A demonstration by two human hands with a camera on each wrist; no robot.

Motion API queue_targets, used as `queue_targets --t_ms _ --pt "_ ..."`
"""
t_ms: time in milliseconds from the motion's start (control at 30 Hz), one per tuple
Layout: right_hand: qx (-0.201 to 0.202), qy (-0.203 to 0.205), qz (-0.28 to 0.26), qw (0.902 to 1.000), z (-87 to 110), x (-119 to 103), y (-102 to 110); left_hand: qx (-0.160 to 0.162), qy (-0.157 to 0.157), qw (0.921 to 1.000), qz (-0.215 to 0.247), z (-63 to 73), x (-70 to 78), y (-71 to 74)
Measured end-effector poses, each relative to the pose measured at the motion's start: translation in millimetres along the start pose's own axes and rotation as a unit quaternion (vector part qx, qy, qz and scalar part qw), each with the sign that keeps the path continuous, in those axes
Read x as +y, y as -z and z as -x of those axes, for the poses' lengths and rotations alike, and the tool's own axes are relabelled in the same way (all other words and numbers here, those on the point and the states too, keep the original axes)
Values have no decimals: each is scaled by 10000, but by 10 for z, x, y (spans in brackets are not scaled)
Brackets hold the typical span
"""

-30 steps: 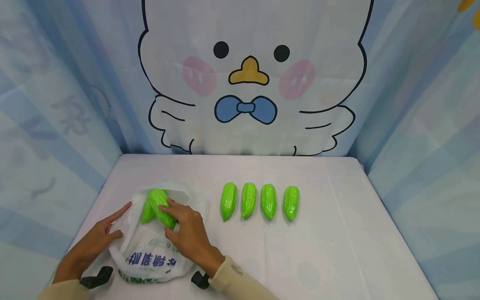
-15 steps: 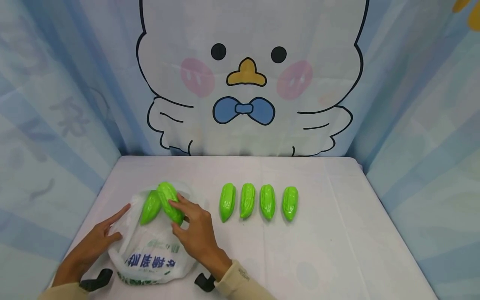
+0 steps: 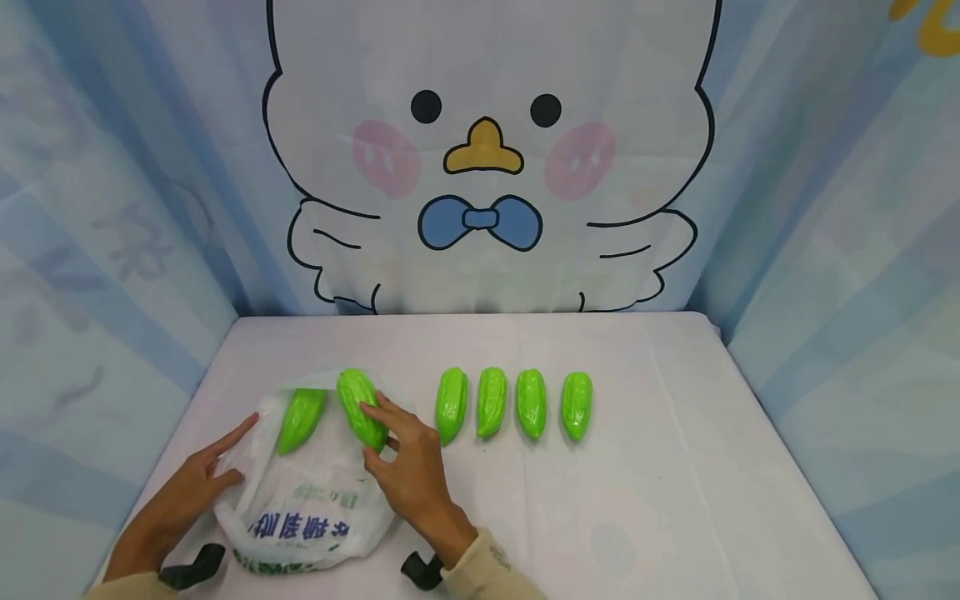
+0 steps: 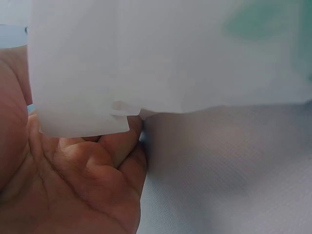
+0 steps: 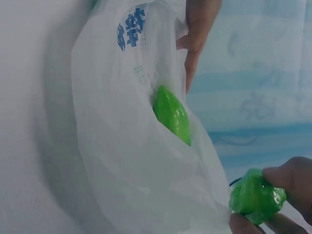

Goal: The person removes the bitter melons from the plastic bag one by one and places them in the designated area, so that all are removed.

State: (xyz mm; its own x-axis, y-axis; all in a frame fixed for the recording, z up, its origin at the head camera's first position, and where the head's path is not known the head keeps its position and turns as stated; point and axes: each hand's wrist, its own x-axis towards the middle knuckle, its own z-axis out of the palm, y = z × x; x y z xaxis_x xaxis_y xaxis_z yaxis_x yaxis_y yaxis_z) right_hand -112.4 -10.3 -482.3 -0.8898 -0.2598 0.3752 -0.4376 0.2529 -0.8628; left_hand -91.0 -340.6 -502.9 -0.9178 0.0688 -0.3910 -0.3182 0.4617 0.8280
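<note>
A white plastic bag (image 3: 300, 492) with blue lettering lies on the left of the table, its mouth spread towards the back. My left hand (image 3: 191, 483) holds the bag's left side, its index finger stretched along the edge; in the left wrist view the white plastic hides part of the fingers. With thumb and fingers my right hand (image 3: 412, 462) grips a glossy green bitter melon (image 3: 360, 404), tilted above the right side of the bag's mouth. Another bitter melon (image 3: 302, 419) lies in the bag's mouth. In the right wrist view the gripped bitter melon (image 5: 256, 197) appears end-on, beside the plastic.
Right of the bag, several bitter melons (image 3: 491, 402) lie in a row, nearly parallel, on the white-covered table (image 3: 637, 500). A curtain (image 3: 487, 275) with a cartoon bird hangs along the back edge. Blue patterned curtains (image 3: 840, 333) close in the sides.
The right hand has drawn its bitter melon rightward, away from the one in the bag's mouth. The left hand keeps its place on the bag, and the row is unchanged.
</note>
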Motion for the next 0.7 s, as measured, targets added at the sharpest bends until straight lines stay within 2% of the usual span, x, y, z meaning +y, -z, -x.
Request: queue_targets --t_ms 167,700 --pt "55 -202 -21 9998 28 22 64 -9 9 10000 19 -5 -26 14" --pt "311 -392 43 9987 135 41 323 -118 43 9999 55 -4 -21 27"
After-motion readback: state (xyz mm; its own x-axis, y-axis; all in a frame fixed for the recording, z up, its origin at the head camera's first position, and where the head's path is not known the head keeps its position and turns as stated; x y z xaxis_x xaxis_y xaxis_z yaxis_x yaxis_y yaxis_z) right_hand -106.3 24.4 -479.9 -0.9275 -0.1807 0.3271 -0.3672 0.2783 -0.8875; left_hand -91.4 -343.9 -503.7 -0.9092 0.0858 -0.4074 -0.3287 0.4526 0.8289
